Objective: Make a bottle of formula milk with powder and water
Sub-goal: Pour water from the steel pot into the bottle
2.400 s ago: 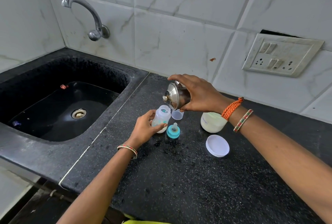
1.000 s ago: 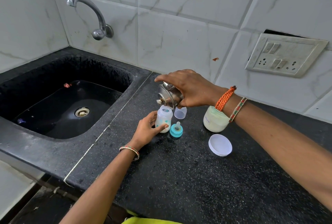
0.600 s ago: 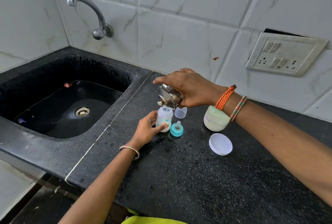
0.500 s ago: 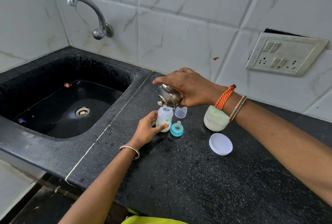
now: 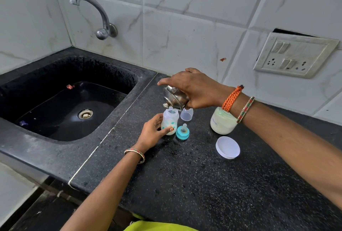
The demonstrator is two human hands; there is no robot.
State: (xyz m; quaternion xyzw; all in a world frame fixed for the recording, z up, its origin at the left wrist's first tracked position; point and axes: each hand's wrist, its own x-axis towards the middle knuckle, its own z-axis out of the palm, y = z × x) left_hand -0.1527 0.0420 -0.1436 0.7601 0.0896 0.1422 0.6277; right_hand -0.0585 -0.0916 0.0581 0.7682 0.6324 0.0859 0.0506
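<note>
The small clear baby bottle (image 5: 169,120), printed with teal shapes, stands upright and open-mouthed on the black counter (image 5: 194,184), gripped by the left hand (image 5: 150,134). The right hand (image 5: 194,90) clasps a steel pot (image 5: 174,99) tipped left-down over it.

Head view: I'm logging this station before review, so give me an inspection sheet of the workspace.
Surface: black speckled counter, small flecks near the bottle.
Job's things: baby bottle upright, open; steel pot tipped over its mouth; powder jar open, lid beside it; teal teat ring; clear cap.
Clutter: scraps in sink.
Grippers: left hand steadies bottle; right hand holds pot.
Cables: nothing seen.
Surroundings: tap, switchboard.
</note>
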